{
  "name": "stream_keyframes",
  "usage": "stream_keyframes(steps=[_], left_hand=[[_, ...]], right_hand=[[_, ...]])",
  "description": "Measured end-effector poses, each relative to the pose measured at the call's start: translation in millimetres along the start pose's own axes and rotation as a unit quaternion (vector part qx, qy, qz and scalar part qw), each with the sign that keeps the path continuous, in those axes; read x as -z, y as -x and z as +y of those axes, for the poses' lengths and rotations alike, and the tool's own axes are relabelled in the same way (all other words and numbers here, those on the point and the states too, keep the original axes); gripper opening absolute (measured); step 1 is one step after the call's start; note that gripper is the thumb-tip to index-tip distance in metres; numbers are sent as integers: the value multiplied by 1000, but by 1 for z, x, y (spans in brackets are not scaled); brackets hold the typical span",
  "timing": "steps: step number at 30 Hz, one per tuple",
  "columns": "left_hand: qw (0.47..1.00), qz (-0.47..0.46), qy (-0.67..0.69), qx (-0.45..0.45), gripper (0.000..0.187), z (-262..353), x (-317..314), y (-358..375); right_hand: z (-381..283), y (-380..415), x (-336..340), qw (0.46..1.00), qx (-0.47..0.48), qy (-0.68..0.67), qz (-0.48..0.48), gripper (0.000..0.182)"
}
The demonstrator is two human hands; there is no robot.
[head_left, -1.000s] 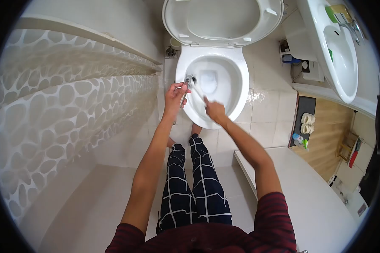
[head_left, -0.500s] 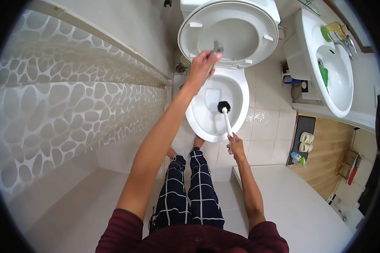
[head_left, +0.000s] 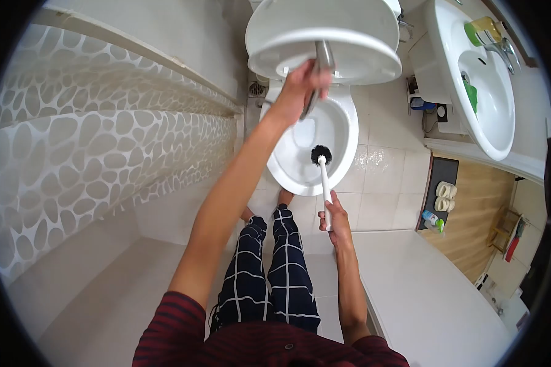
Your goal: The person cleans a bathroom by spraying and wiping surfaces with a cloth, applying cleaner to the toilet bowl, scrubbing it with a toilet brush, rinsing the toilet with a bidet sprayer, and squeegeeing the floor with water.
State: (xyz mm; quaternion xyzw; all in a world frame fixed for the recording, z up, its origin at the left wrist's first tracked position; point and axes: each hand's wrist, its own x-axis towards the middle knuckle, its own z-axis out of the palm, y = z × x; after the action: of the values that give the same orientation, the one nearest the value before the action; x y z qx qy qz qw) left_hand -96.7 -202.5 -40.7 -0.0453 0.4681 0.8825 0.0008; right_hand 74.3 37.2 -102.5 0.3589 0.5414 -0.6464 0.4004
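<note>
Left hand [head_left: 301,87] holds sprayer [head_left: 324,54], right hand [head_left: 338,221] brush [head_left: 324,177] across bowl's rim [head_left: 301,188].

Toilet bowl [head_left: 346,156] at centre, raised seat [head_left: 379,56] behind it; patterned wall [head_left: 73,147] at left; sink [head_left: 501,122] upper right, cloth [head_left: 470,95] in its basin; slippers [head_left: 445,197] below.

Left hand [head_left: 303,88]: sprayer [head_left: 324,56], blurred, apparently metal, at the raised toilet seat [head_left: 373,54]. Right hand [head_left: 337,221]: white-handled brush [head_left: 324,183], black bristles ahead, over the toilet bowl [head_left: 347,144].
</note>
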Motion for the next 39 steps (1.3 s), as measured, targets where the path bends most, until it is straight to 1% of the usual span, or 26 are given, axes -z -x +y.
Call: stream_keyframes(steps=[2, 3, 5, 7, 8, 9, 10, 12, 14, 16, 17, 18, 19, 20, 21, 22, 23, 24, 27, 30, 33, 36, 39], left_hand=[[999, 17, -37, 37, 58, -12, -1, 37], [998, 12, 0, 67, 61, -18, 1, 52], [996, -1, -9, 87, 61, -32, 4, 74], [995, -25, 9, 97, 60, -43, 5, 92], [994, -21, -4, 103, 56, -48, 5, 100], [991, -20, -15, 129, 54, -51, 6, 107], [990, -14, -18, 138, 54, -54, 6, 115], [989, 5, -43, 141, 51, -53, 8, 126], [990, 27, -80, 110, 50, -47, 9, 129], [987, 38, -138, 75, 49, -35, 10, 123], [987, 65, -139, 53, 52, -33, 10, 114], [980, 81, -184, 11, 54, -33, 13, 99], [968, 109, -225, -34, 60, -16, 7, 81], [955, 109, -274, -24, 63, -9, 13, 58], [932, 112, -344, 31, 63, 19, 8, 40], [931, 152, -316, -98, 56, 18, 10, 21], [941, 123, -291, -120, 48, 28, 16, 5], [940, 149, -294, -92, 41, 33, 22, -7], [914, 129, -384, -15, 46, 50, 52, -28], [911, 122, -390, 51, 51, 52, 73, -27], [911, 111, -394, 45, 47, 50, 80, -23], [928, 96, -360, 20, 45, 48, 81, -22], [916, 106, -387, -10, 44, 46, 77, -25]], right_hand=[[-14, 9, -5, 998, -15, -53, -36, 57], [-22, 13, -8, 996, -6, -72, -45, 56], [-38, 19, -13, 992, 16, -108, -61, 55], [-46, 26, -21, 994, 55, -82, -50, 55], [-47, 27, -25, 995, 72, -63, -39, 55], [-46, 28, -28, 995, 87, -45, -29, 55], [-45, 29, -30, 995, 92, -38, -18, 55], [-47, 30, -31, 996, 72, -31, -30, 55], [-45, 31, -30, 997, 57, -33, -36, 55], [-36, 25, -29, 997, 48, -41, -41, 55], [-31, 23, -31, 998, 46, -30, -34, 55], [-26, 22, -33, 999, 43, -19, -25, 56], [-22, 21, -34, 999, 41, -8, -15, 56], [-18, 21, -34, 999, 36, -14, -21, 56], [-15, 21, -35, 999, 30, -21, -28, 56], [-11, 20, -34, 999, 26, -16, -33, 56], [-7, 20, -34, 999, 22, -13, -39, 55], [-4, 21, -33, 999, 18, -4, -40, 55], [4, 21, -29, 999, 11, 17, -41, 55], [13, 16, -25, 999, 9, 25, -36, 55], [18, 10, -22, 998, 9, 60, -34, 54], [17, 5, -24, 997, 1, 78, -29, 53], [20, 2, -27, 992, 15, 119, -31, 51]])
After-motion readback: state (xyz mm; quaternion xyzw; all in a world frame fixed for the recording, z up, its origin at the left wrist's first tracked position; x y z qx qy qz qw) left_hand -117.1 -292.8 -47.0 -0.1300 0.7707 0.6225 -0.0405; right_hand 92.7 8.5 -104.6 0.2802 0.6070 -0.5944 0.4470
